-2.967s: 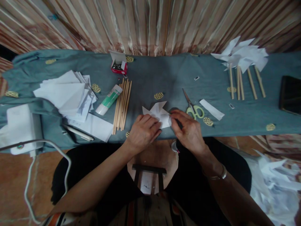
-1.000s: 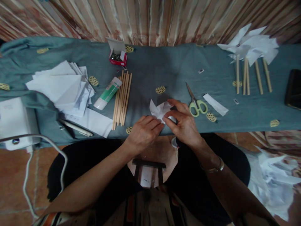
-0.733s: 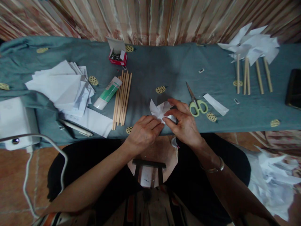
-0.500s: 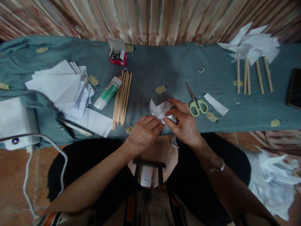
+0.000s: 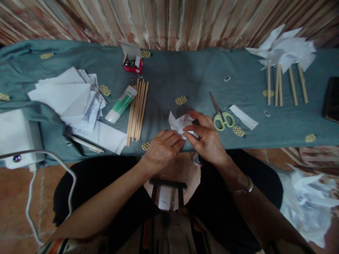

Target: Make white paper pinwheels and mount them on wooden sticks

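Observation:
Between my hands, near the table's front edge, is a white paper pinwheel with folded blades. My left hand is closed on its near left side, fingers pressed together over the paper. My right hand pinches the paper close to the middle with thumb and index finger. Part of the pinwheel is hidden under the fingers. Green-handled scissors lie just right of my right hand, with a white paper strip beyond them. Left of my left hand lie several wooden sticks and a green-and-white glue tube.
A stack of white paper lies at the left, near a pen and a white device with a cable. At the back stands an open red box of small metal pieces. Finished pinwheels on sticks lie at the far right.
My right fingers have shifted very slightly on the paper near the pinwheel's middle. My left hand and the things on the table look the same.

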The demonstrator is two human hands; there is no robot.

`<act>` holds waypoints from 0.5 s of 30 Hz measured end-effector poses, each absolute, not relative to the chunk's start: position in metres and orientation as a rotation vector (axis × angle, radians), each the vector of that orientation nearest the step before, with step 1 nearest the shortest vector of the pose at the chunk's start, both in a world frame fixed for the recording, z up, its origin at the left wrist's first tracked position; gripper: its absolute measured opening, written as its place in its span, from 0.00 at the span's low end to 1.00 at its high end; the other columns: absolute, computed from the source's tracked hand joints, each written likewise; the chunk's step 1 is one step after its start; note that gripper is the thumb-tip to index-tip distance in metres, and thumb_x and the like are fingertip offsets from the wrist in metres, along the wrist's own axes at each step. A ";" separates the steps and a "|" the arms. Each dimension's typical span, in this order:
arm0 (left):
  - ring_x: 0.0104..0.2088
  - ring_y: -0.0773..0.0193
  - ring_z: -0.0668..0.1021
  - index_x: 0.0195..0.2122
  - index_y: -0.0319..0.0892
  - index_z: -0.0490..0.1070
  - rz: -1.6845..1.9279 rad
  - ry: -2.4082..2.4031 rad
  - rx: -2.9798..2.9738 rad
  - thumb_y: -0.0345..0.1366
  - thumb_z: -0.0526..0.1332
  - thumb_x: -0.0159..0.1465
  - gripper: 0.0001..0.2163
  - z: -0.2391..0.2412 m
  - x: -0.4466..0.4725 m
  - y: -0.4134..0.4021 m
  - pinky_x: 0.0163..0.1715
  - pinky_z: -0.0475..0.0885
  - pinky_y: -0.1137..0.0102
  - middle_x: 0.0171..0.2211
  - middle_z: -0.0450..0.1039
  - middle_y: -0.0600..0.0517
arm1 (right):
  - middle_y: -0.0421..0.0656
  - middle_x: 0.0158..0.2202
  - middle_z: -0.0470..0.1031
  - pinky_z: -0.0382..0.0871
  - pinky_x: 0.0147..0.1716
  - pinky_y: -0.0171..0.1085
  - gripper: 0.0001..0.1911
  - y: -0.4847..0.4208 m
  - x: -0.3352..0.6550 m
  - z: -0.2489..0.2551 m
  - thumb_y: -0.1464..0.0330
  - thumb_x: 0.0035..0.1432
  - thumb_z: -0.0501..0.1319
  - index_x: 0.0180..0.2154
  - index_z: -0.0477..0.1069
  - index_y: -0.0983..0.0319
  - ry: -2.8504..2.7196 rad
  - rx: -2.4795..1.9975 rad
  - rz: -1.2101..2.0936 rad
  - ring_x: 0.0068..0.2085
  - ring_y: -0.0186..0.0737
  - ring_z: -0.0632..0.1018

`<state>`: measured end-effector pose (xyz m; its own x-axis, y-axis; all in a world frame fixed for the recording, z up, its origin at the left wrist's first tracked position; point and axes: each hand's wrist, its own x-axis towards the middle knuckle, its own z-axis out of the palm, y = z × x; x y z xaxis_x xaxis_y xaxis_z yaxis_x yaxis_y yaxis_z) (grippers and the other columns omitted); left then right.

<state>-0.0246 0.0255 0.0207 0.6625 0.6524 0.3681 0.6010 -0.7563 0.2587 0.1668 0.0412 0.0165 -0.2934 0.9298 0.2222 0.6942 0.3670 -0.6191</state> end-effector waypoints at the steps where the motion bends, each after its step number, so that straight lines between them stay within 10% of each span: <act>1: 0.38 0.60 0.77 0.39 0.37 0.75 0.663 1.047 2.760 0.30 0.57 0.69 0.07 0.021 -0.025 0.025 0.36 0.71 0.65 0.36 0.79 0.48 | 0.39 0.59 0.70 0.69 0.58 0.52 0.07 0.041 0.167 0.016 0.67 0.62 0.61 0.38 0.78 0.52 -2.085 -1.393 0.550 0.58 0.49 0.71; 15: 0.37 0.60 0.77 0.40 0.38 0.76 0.665 1.055 2.736 0.31 0.57 0.69 0.08 0.024 -0.028 0.028 0.35 0.70 0.65 0.36 0.79 0.48 | 0.46 0.63 0.67 0.67 0.58 0.54 0.14 0.025 0.159 0.012 0.72 0.66 0.51 0.44 0.74 0.55 -2.240 -1.356 0.316 0.63 0.51 0.67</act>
